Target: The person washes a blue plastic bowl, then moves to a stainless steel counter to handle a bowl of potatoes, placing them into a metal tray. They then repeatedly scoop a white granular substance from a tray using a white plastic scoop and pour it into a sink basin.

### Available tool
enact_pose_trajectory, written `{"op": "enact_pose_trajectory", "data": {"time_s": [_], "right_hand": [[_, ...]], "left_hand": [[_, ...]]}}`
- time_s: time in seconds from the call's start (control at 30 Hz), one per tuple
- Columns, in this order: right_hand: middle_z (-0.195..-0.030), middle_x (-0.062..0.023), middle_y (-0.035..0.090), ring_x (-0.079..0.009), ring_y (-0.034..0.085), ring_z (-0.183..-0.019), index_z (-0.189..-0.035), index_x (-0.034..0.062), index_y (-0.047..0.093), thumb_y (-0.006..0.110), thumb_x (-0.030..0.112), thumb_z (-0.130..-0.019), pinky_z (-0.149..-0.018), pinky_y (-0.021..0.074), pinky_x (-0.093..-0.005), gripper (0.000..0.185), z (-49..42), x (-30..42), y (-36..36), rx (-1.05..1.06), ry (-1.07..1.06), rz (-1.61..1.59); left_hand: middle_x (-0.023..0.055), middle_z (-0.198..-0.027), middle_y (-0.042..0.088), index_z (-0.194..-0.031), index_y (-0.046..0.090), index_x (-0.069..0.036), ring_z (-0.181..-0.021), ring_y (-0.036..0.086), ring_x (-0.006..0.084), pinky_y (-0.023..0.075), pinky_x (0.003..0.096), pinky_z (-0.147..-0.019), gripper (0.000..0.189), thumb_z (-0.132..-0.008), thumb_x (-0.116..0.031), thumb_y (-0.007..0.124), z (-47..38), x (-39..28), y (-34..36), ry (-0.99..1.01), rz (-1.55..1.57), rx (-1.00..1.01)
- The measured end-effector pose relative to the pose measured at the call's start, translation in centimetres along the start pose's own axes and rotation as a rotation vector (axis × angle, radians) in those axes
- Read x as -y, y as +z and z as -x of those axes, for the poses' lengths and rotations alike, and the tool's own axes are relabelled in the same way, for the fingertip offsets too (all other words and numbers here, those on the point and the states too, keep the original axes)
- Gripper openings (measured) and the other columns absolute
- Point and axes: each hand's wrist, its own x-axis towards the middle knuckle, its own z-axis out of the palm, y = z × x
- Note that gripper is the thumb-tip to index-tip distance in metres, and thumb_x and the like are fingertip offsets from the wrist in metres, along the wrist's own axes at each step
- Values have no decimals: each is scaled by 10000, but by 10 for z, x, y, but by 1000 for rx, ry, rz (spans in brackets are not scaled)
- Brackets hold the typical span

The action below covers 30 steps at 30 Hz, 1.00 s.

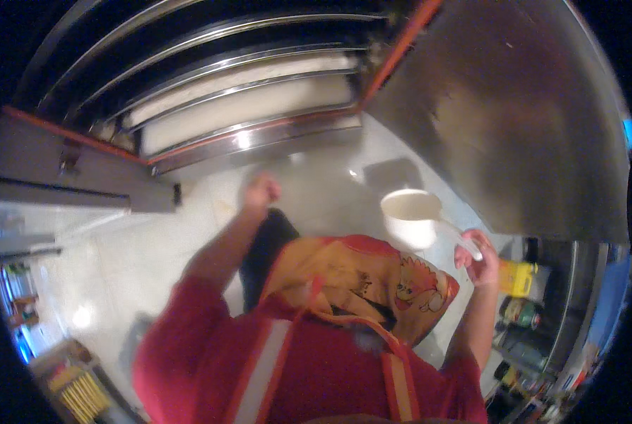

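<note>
My right hand (477, 258) grips the handle of a white long-handled saucepan or dipper (411, 228), held out to my right above the floor. Its rim faces up towards me; I cannot make out anything inside. My left hand (263, 191) is blurred by motion, its fingers curled in with nothing visible in them. It hangs in front of an open metal cabinet (257, 140), apart from it. In the cabinet's lower racks lie trays with a pale, flat content (247, 114), which I cannot identify.
A large metal door (512, 122) stands swung out at the right, and a grey panel (67, 153) flanks the cabinet at the left. Shelving with a yellow container (518, 278) and a jar (522, 312) is on my right. A crate with yellow items (82, 395) sits lower left on the pale tiled floor (109, 275).
</note>
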Motion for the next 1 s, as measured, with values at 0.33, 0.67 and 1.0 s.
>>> {"op": "enact_pose_trajectory", "data": {"time_s": [0.33, 0.67, 1.0], "right_hand": [[-751, -142, 579, -201, 564, -542, -1068, 0, 492, 434, 103, -778, -506, 482, -273, 313, -6, 16, 43, -8, 254, 81], [-680, -35, 514, -128, 473, -546, -1063, -2, 560, 594, 195, -756, -499, 413, -268, 367, 108, 179, 42, 221, 585, 181], [-630, -29, 527, -136, 520, -540, -863, 10, 545, 585, 238, -816, -496, 445, -289, 236, 417, 327, -24, -741, 18, -131]], "left_hand": [[82, -659, 575, -773, 565, -9, -616, 555, 154, 463, 308, -585, 270, -815, -274, 530, 132, -12, 48, -61, -560, 40], [156, -647, 522, -706, 562, -64, -643, 516, 324, 400, 456, -687, 153, -777, -182, 494, 262, -142, 53, 344, -1465, 401], [83, -643, 548, -688, 540, -85, -538, 520, 211, 439, 352, -493, 116, -742, -185, 563, 289, -211, 94, -330, -969, 392]]}}
